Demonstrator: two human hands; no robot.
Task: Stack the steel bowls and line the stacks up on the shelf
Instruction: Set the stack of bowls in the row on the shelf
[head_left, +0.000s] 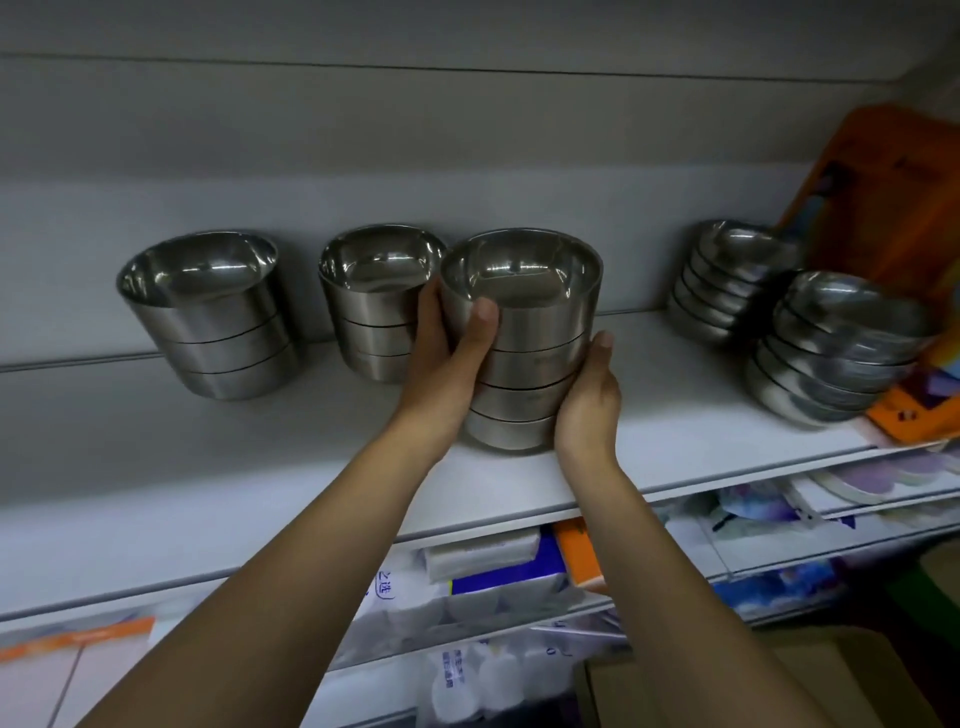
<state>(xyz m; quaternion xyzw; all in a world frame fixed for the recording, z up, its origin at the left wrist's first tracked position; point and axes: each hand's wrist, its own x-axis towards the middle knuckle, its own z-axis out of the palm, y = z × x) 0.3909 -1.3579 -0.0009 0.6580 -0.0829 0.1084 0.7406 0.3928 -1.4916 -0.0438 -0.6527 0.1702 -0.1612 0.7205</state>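
Observation:
A tall stack of steel bowls (524, 332) stands on the white shelf (675, 415), near its front. My left hand (447, 353) grips the stack's left side, thumb across the front near the top bowl. My right hand (589, 395) holds its right side lower down, with the thumb pointing up. Right behind my left hand stands a second stack (374, 301), almost touching the held one. A third stack (213, 312) sits farther left.
Two stacks of shallower steel bowls (727, 280) (836, 348) stand at the right of the shelf, by orange packaging (883, 197). Shelves below hold packaged goods (493, 582). A cardboard box (701, 675) lies at bottom right.

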